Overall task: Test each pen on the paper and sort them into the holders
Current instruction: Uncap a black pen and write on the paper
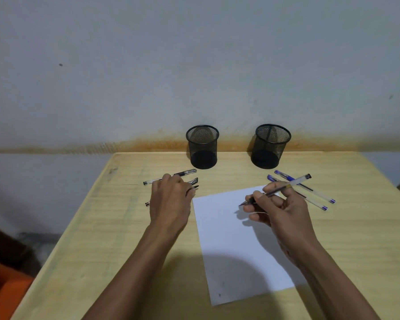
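While the white paper (236, 241) lies slightly skewed on the wooden table (116, 227), a pen (284, 187) is pinched in the right hand (280, 211) between thumb and curled fingers, its tip held at or just above the paper's far part; whether the tip touches the sheet cannot be told. The pen's capped end is angled away from the paper toward the far right. The left hand (170, 199) is laid palm down just left of the paper's far left corner, its fingers loosely bent over a small cluster of pens (194, 184); whether any of them is actually gripped cannot be told. One clear pen (169, 176) with a dark grip is seen just beyond that hand, farther from the paper. Two blue-capped pens (310, 192) are lain side by side just right of the paper's far right corner, partly crossed by the held pen. Beyond the paper, near the table's far edge and the wall, two black mesh holders are stood upright and well apart: the left holder (203, 147) and the right holder (269, 146), and no pens are seen in either. Bare tabletop is left between the paper and the holders, and wide bare stretches are left on both sides of the paper toward the table's left and right edges.
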Demonstrator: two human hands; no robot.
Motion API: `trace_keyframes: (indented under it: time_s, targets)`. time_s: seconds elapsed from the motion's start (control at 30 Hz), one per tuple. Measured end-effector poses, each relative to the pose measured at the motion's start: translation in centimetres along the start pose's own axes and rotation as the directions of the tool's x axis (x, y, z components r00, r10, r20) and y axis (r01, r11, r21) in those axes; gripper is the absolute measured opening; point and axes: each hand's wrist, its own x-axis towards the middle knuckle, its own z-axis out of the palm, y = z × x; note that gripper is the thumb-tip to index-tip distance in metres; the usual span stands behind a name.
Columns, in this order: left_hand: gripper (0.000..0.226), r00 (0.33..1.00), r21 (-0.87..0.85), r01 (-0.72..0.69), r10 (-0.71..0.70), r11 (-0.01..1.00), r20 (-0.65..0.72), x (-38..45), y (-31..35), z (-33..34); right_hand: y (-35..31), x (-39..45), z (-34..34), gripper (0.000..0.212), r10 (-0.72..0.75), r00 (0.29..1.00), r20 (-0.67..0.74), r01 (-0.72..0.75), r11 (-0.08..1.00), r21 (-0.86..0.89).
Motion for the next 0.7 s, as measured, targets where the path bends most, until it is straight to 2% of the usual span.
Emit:
trace_keyframes:
  time_s: [0.17,0.27,0.37,0.47,0.53,0.7]
  targets:
    - [0.017,0.998,0.054,0.048,-0.05,0.997,0.024,-1.1,-0.9,0.4,0.2,0.1,-0.2,0.015,-0.001,1.0,-0.003,0.001,1.0,0.014]
    - [0.016,0.994,-0.047,0.093,-0.096,0.995,-0.045,-2.5,-0.8,-0.3,0.3,0.1,0.1,0.011,-0.006,1.0,-0.004,0.006,1.0,-0.002]
    - [0.017,0.998,-0.211,-0.002,-0.011,0.977,-0.061,-4.5,-0.5,-0.7,0.6,0.3,0.6,0.013,-0.025,1.0,0.013,0.026,0.999,-0.04]
    - [0.027,0.999,-0.293,-0.038,0.041,0.955,0.005,-5.5,-1.1,-0.1,1.2,0.7,1.4,0.014,-0.052,0.996,0.066,0.06,0.99,-0.128]
    - [0.033,0.996,-0.275,-0.063,0.076,0.959,0.039,-5.6,-1.6,0.5,1.7,1.2,2.2,0.012,-0.063,0.993,0.097,0.079,0.982,-0.173]
    - [0.037,0.987,-0.196,-0.152,0.16,0.969,0.022,-5.6,-2.1,1.1,2.5,3.0,4.3,0.014,-0.079,0.976,0.202,0.145,0.931,-0.336]
